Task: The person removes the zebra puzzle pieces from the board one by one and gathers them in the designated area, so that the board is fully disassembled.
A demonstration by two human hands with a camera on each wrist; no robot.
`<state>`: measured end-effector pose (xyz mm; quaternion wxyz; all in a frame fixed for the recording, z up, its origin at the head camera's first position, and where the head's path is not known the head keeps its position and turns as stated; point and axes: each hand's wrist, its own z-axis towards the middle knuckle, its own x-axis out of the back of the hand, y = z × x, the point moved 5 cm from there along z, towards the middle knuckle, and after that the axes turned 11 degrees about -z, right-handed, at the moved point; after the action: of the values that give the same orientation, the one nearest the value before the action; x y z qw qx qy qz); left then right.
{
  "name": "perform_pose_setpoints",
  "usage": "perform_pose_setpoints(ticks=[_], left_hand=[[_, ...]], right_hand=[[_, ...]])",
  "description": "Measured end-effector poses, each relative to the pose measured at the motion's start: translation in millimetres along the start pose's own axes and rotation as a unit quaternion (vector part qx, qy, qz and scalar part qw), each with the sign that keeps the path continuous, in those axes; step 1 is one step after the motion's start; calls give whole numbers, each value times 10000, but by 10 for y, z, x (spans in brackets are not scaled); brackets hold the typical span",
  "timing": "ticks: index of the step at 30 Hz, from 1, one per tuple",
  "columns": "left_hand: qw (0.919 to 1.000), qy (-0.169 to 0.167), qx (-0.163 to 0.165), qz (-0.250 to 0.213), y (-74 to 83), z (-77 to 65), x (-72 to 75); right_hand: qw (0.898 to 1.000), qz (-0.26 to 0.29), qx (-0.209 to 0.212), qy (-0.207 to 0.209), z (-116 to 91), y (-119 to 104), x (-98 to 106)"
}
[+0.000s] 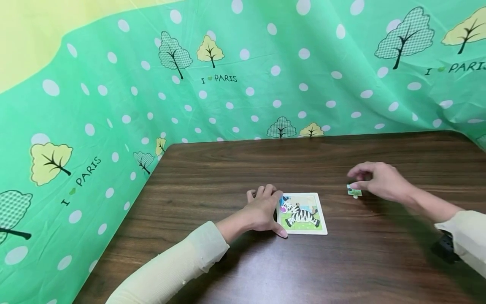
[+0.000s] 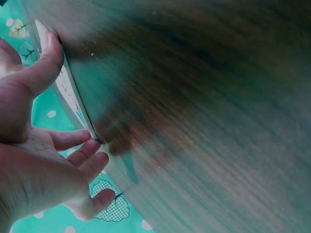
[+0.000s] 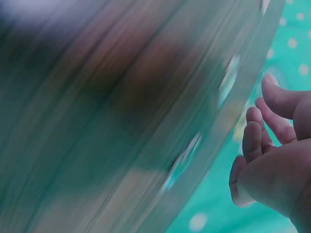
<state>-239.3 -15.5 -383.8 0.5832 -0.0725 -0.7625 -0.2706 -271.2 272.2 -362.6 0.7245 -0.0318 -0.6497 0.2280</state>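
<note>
A jigsaw puzzle (image 1: 303, 214) with a zebra picture lies in a white frame on the dark wooden table. My left hand (image 1: 262, 211) holds the puzzle's left side, thumb at the near corner and index finger at the far corner. The left wrist view shows this grip on the frame (image 2: 77, 102) edge-on. Right of the puzzle lies a loose puzzle piece (image 1: 355, 191), green and blue. Just over it hovers my right hand (image 1: 385, 181), thumb and fingers apart, nothing visible between them. In the right wrist view, two flat, blurred pieces, one nearer (image 3: 182, 162) and one farther (image 3: 228, 80), lie beside that hand.
The brown wooden table (image 1: 212, 169) reaches back to a green dotted cloth (image 1: 243, 97) printed with trees, hanging behind and at the left. A dark band (image 1: 446, 248) shows at the right sleeve.
</note>
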Motion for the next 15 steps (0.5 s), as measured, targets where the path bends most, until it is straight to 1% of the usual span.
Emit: perform_pose_setpoints(ticks=[4,8,12,15], left_hand=[[10000,6,18,-21,-7,-3,0],[10000,10,16,-26,-7,-3,-5],[10000,23,-22,-59,-9,-1,-7],[10000,29,-42,-76,-12,-4,-3]], right_hand=[[9988,377,222,-202,107,-388,-160],[9960,675,442,-394,182,-705,-319],[9923,922,603,-570,222,-932,-454],[9886,1126,638,-773,231,-1054,-560]])
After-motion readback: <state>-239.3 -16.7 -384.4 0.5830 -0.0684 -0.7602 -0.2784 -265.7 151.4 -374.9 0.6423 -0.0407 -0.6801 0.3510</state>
